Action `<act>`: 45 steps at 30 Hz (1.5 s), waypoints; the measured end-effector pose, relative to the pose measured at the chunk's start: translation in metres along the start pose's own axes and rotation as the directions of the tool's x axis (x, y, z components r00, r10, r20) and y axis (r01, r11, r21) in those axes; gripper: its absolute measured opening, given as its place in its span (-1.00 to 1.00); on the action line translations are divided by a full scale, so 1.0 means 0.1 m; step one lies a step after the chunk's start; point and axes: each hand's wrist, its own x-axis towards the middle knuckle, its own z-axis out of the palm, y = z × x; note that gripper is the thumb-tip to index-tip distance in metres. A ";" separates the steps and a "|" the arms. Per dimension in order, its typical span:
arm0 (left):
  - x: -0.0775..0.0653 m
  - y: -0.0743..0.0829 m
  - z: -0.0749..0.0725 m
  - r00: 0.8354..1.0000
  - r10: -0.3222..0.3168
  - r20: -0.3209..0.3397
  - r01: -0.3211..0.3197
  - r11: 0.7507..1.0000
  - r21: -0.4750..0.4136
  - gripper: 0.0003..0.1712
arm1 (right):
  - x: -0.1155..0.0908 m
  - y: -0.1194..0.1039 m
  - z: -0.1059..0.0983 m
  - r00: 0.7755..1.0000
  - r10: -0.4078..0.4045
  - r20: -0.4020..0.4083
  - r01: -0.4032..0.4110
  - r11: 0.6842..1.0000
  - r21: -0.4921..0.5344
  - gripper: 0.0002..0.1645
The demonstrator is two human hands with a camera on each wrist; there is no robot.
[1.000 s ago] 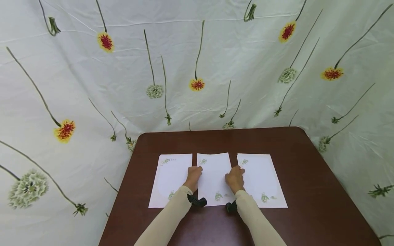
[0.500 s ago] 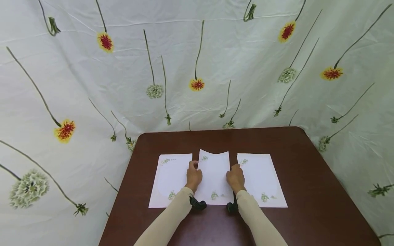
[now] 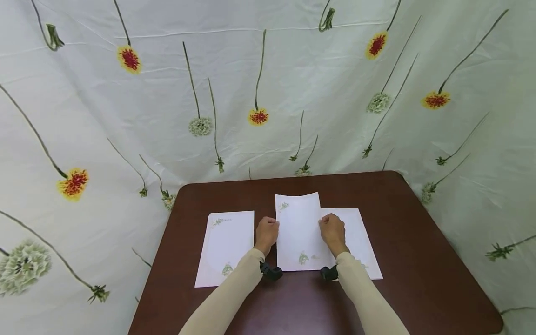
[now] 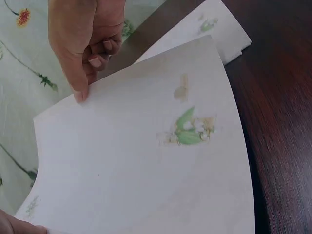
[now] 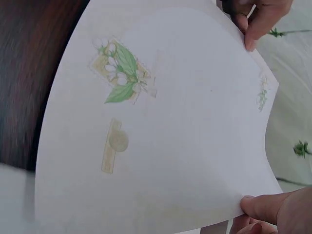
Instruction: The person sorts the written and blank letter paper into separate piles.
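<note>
My left hand (image 3: 267, 234) and right hand (image 3: 333, 232) pinch the two side edges of a white sheet of paper (image 3: 298, 232) with faint green flower prints. In both wrist views the sheet is raised and bows between the hands. Thumbs lie on its printed face, with fingers curled behind. A lily-like print (image 5: 122, 73) shows near its lower edge. In the head view the sheet overlaps part of the right stack of paper (image 3: 351, 228), whose left portion is hidden behind the sheet and my right hand. The left stack of paper (image 3: 229, 242) lies beside my left forearm.
A dark brown table (image 3: 410, 260) with rounded far corners bears the papers. Behind and around it hangs a white cloth (image 3: 234, 60) printed with flowers. Dark straps (image 3: 271, 271) with a camera sit at my wrists.
Both hands have lifted the middle sheet off its place, then carried it rightward and slightly away, so it now overlaps the right stack. The head view has turned slightly right.
</note>
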 end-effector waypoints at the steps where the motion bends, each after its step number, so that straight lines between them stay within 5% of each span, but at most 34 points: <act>1: 0.00 0.02 0.04 1.000 0.007 0.008 -0.007 1.000 0.006 -0.79 | 0.02 0.02 -0.05 1.000 0.001 -0.008 -0.001 1.000 -0.005 -0.78; 15: -0.11 0.30 0.67 0.985 0.075 0.153 -0.077 0.997 0.012 -0.82 | 0.17 0.36 -0.69 0.994 0.091 -0.055 -0.093 0.995 -0.031 -0.75; 24: -0.19 0.32 0.99 0.977 0.088 0.195 -0.103 0.992 0.066 -0.83 | 0.24 0.61 -0.87 0.991 0.121 -0.062 -0.124 0.991 -0.056 -0.78; 45: -0.19 0.27 1.17 0.971 0.077 0.225 -0.114 0.981 0.154 -0.78 | 0.32 0.96 -0.76 0.986 0.152 -0.072 -0.158 0.983 -0.089 -0.75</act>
